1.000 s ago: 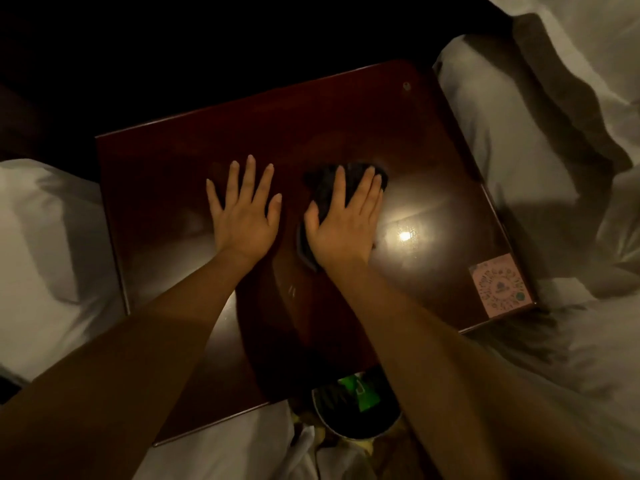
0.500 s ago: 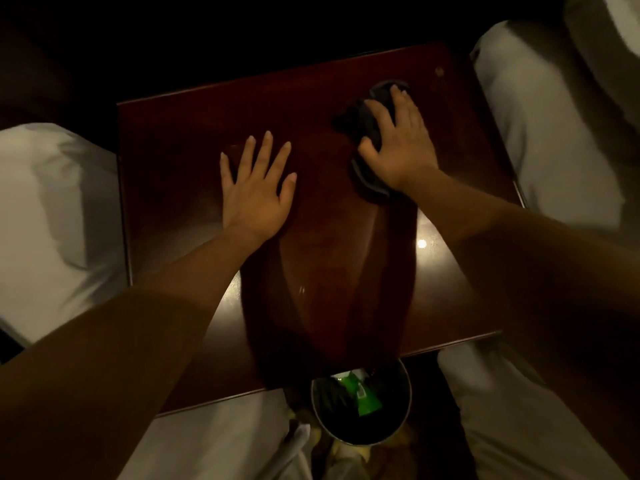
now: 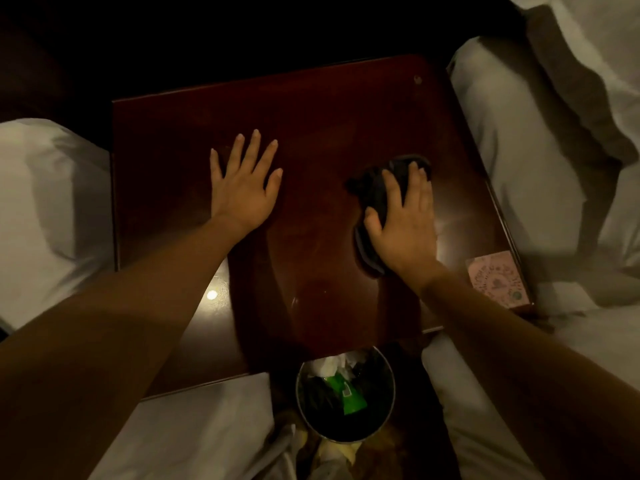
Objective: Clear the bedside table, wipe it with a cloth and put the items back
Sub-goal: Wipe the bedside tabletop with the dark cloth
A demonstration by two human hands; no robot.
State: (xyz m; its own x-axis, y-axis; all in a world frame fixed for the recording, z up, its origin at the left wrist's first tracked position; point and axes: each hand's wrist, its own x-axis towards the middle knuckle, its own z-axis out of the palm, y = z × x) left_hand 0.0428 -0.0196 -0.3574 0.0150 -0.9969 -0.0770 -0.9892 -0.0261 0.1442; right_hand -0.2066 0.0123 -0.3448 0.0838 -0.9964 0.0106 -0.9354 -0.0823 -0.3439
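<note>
The dark red-brown bedside table (image 3: 322, 119) fills the middle of the view, its glossy top bare except for a pink sticker (image 3: 498, 284) at the near right corner. My left hand (image 3: 244, 188) lies flat on the top, fingers spread, holding nothing. My right hand (image 3: 403, 223) presses down on a crumpled dark cloth (image 3: 375, 192) on the right half of the table. Part of the cloth shows beyond my fingers and beside my thumb; the rest is under my palm.
White bedding (image 3: 519, 140) lies to the right and a white pillow (image 3: 45, 216) to the left of the table. A round bin (image 3: 346, 396) with paper and a green wrapper stands on the floor at the table's near edge. The space behind the table is dark.
My right hand has slid the cloth from the centre to the far right corner and back toward me along the right side. The left hand has stayed flat in place.
</note>
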